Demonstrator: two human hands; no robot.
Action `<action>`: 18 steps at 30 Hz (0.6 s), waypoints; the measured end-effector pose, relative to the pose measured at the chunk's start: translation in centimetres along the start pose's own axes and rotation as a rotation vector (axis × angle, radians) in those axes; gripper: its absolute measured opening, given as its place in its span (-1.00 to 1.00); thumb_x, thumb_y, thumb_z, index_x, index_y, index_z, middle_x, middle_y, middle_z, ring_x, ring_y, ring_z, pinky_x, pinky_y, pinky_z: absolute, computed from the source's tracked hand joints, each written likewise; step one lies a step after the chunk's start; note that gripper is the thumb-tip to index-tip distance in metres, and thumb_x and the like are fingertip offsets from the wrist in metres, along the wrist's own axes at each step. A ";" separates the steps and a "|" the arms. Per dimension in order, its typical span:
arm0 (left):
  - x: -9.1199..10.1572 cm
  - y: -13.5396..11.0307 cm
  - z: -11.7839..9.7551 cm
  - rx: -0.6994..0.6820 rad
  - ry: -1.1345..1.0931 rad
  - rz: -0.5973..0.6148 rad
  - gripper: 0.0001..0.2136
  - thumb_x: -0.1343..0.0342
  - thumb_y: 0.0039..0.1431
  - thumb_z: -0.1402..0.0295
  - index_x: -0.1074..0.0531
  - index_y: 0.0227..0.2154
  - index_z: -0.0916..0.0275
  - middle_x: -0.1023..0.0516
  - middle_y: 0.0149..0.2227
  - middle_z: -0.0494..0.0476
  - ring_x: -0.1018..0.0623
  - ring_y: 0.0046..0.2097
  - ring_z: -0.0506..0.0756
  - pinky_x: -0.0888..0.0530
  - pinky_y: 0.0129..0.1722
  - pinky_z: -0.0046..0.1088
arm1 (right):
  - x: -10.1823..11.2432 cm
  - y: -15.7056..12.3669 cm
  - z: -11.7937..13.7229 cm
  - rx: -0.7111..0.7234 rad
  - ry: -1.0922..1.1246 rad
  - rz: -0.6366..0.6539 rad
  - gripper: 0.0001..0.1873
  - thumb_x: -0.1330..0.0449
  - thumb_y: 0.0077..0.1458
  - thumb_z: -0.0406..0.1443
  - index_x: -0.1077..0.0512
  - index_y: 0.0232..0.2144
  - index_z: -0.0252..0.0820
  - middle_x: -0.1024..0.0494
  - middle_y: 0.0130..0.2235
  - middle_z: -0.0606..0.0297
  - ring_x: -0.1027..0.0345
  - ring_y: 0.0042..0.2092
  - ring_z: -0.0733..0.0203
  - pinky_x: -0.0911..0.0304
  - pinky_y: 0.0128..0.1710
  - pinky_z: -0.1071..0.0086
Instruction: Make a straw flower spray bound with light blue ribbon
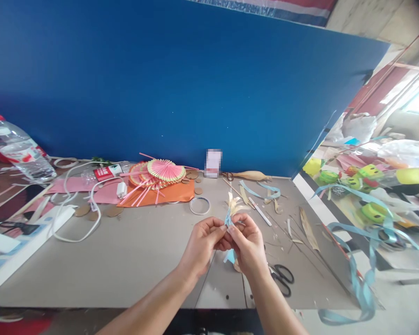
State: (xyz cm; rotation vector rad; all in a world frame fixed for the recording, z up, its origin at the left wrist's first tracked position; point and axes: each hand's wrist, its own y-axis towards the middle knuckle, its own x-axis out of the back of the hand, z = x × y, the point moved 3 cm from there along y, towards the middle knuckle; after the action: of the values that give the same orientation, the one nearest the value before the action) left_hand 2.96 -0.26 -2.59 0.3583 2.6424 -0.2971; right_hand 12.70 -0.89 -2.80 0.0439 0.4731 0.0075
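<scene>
My left hand (pixel 201 242) and my right hand (pixel 248 244) meet above the grey table (pixel 132 260), fingers pinched together. Between them they hold a small bundle of pale straw strips and light blue ribbon (pixel 232 209); the strips fan upward above my fingertips and a bit of ribbon hangs below my right hand. Black-handled scissors (pixel 282 278) lie on the table just right of my right wrist.
Pink paper fans (pixel 162 171) lie on orange paper (pixel 167 191) at the back. A white ring (pixel 199 205), a water bottle (pixel 21 151), a white charger cable (pixel 80 204), a power strip (pixel 24 239), loose blue ribbon (pixel 365 279) and a blue partition (pixel 181 83) surround the work.
</scene>
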 end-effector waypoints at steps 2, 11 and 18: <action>0.0 -0.1 -0.1 -0.001 0.009 -0.014 -0.84 -0.11 -0.08 0.33 -0.32 -0.55 0.33 -0.43 -0.62 0.03 -0.39 -0.60 -0.08 -0.30 -0.55 -0.58 | 0.1 0.0 0.1 -0.008 -0.010 -0.019 -0.78 -0.17 -0.08 -0.25 -0.19 -0.39 -0.16 -0.23 -0.66 0.49 -0.03 -0.64 0.44 0.02 -0.65 0.55; -0.5 -0.2 -0.4 0.030 -0.010 -0.026 -0.83 -0.13 -0.11 0.32 -0.32 -0.57 0.32 -0.44 -0.64 0.03 -0.39 -0.61 -0.07 -0.30 -0.56 -0.57 | -0.2 0.0 0.0 -0.033 0.020 -0.051 -0.73 -0.19 -0.10 -0.20 -0.21 -0.37 -0.16 -0.19 -0.70 0.52 -0.02 -0.67 0.43 0.01 -0.68 0.52; -0.7 -0.3 0.0 0.042 -0.061 -0.026 -0.86 -0.12 -0.11 0.35 -0.32 -0.58 0.33 -0.43 -0.64 0.02 -0.38 -0.62 -0.08 -0.29 -0.57 -0.59 | -0.2 0.0 -0.2 -0.034 0.058 -0.054 -0.74 -0.22 -0.13 -0.22 -0.19 -0.43 -0.13 -0.18 -0.69 0.53 -0.01 -0.67 0.43 -0.02 -0.69 0.52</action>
State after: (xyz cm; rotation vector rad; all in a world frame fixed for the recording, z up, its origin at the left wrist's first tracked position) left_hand 3.49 -0.65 -2.20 0.3239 2.5858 -0.3663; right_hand 12.44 -0.86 -2.86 -0.0023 0.5322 -0.0363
